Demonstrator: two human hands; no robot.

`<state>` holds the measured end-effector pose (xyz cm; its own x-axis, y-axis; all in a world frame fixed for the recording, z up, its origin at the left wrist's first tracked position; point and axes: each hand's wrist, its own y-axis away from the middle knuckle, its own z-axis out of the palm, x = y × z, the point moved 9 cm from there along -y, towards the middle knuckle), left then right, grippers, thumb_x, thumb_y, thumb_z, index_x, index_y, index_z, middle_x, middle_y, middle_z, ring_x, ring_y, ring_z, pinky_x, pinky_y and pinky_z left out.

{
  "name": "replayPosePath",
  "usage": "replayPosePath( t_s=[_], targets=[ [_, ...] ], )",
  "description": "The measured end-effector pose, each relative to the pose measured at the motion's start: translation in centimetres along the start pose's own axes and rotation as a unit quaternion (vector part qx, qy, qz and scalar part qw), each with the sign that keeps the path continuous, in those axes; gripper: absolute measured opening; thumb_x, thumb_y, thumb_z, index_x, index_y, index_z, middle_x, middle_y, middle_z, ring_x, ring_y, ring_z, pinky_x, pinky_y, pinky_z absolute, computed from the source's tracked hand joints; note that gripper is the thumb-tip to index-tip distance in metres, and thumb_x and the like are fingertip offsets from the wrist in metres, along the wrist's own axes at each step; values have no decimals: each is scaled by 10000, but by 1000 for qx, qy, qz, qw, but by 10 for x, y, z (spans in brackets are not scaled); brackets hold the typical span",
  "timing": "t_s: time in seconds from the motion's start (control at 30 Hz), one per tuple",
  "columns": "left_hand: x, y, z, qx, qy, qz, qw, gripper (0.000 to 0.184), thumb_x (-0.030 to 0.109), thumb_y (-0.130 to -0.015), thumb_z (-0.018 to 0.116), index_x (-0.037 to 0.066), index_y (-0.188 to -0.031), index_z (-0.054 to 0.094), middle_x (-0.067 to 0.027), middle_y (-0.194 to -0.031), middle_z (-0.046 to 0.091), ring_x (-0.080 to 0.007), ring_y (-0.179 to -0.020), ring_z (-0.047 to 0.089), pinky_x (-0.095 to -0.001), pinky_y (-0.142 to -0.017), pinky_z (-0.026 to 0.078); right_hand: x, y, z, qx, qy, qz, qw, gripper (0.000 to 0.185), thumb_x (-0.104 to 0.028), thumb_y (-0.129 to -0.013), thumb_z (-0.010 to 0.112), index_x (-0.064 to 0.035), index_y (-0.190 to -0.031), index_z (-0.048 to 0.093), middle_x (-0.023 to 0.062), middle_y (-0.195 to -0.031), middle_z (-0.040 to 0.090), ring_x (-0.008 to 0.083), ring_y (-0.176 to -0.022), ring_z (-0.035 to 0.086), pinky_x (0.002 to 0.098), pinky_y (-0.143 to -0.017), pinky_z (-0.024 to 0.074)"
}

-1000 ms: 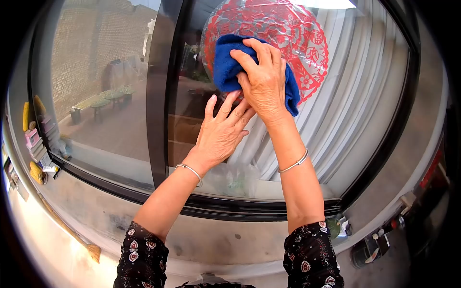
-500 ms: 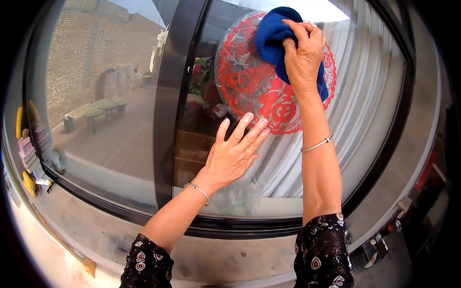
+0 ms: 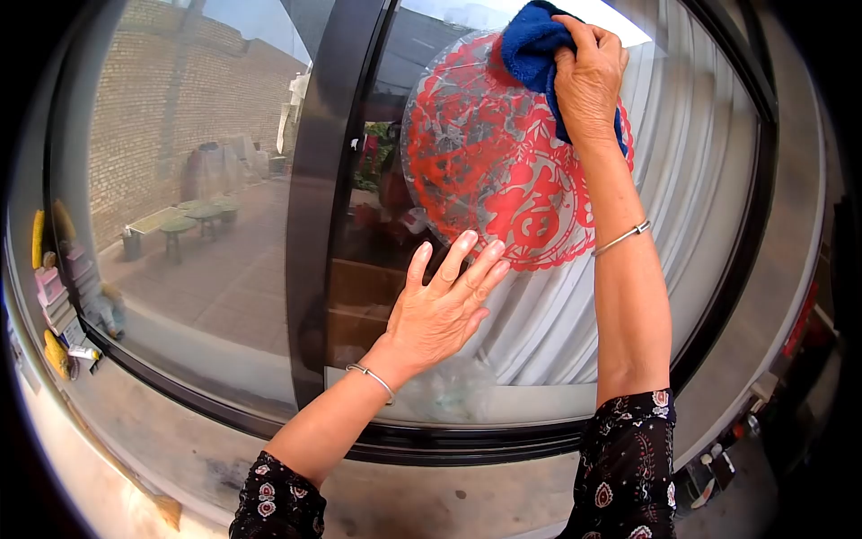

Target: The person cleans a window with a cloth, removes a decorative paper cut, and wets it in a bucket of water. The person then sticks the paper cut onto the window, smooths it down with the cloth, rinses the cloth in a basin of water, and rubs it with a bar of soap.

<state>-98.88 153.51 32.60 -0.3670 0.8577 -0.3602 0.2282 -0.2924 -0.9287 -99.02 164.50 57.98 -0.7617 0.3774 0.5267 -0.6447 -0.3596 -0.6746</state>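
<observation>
A blue cloth hangs bunched from my right hand, whose fingers and thumb pinch it near the top of the window pane. Behind the cloth, a round red paper-cut decoration shows on the glass; its upper right part is covered by the cloth and my hand. My left hand holds nothing. Its fingers are spread towards the lower edge of the red decoration, and it appears to rest on the window glass.
A dark frame post divides the window; the left pane reflects a yard and brick wall. White curtains hang behind the right pane. Pink objects and a yellow item sit on the sill at left.
My right hand has moved up and slightly right with the blue cloth, uncovering more of the red decoration. My left hand stays in nearly the same place, fingers still spread.
</observation>
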Motion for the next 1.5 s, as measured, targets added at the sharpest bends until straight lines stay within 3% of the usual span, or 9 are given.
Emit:
replayPosePath(
  t_s=[0.17,0.27,0.33,0.47,0.57,0.87,0.97,1.13,1.5],
  targets=[
    [0,1,0,-1,1,-1,1000,681,351,-793,647,214,-1418,414,21,-1523,288,-248,-1415,211,-528,-1127,82,70,27,-41,1,103,64,993,344,-16,-799,591,-179,-1091,669,125,-1041,544,306,-1018,496,394,-900,440],
    [2,0,-1,1,3,1,1000,679,344,-792,643,213,-1418,415,18,-1519,294,-249,-1419,207,-526,-1128,80,102,47,-82,28,43,159,986,354,42,-802,555,-142,-1083,663,123,-1026,528,290,-1008,517,370,-879,457],
    [2,-1,1,0,-11,-3,1000,655,340,-801,631,212,-1410,428,14,-1517,299,-249,-1418,212,-525,-1129,69,65,44,-105,62,-24,177,982,363,74,-802,535,-124,-1079,659,122,-1021,519,283,-999,527,359,-865,467],
    [3,0,1,2,-10,-3,1000,618,321,-800,629,184,-1381,467,8,-1510,315,-259,-1411,225,-523,-1124,93,-51,68,-49,-34,-59,8,998,347,82,-717,581,-108,-992,673,111,-1010,549,300,-940,504,387,-848,437],
    [3,-1,2,-2,-11,-3,1000,636,310,-778,649,178,-1374,473,4,-1512,315,-272,-1405,237,-525,-1122,107,-62,83,-34,-45,-71,6,996,329,58,-704,595,-115,-972,675,98,-995,558,296,-916,486,395,-839,434],
    [4,-1,4,-14,-6,-11,1000,621,288,-787,643,174,-1374,475,-3,-1508,325,-279,-1403,243,-526,-1120,115,99,116,-108,1,162,178,971,377,80,-786,543,-114,-1101,609,144,-1038,508,336,-1009,479,420,-907,418],
    [6,1,4,-21,-4,-11,1000,614,283,-810,619,175,-1391,451,-7,-1514,318,-277,-1409,236,-529,-1120,113,113,118,-139,38,68,271,959,375,106,-784,512,-93,-1090,599,137,-1040,514,313,-997,500,384,-886,440],
    [3,0,7,-17,-12,-12,1000,640,283,-809,620,173,-1408,423,-9,-1520,308,-278,-1414,227,-526,-1121,111,-1,100,-87,-51,-5,51,997,366,111,-711,560,-84,-1007,648,144,-1020,531,331,-955,497,403,-846,449],
    [7,-2,5,-12,-3,-11,1000,641,261,-796,645,166,-1394,434,-6,-1515,312,-273,-1408,238,-514,-1118,124,-19,181,-108,-183,-53,83,978,429,130,-641,591,-67,-1021,632,135,-1004,535,327,-889,511,401,-765,467]
  ],
)
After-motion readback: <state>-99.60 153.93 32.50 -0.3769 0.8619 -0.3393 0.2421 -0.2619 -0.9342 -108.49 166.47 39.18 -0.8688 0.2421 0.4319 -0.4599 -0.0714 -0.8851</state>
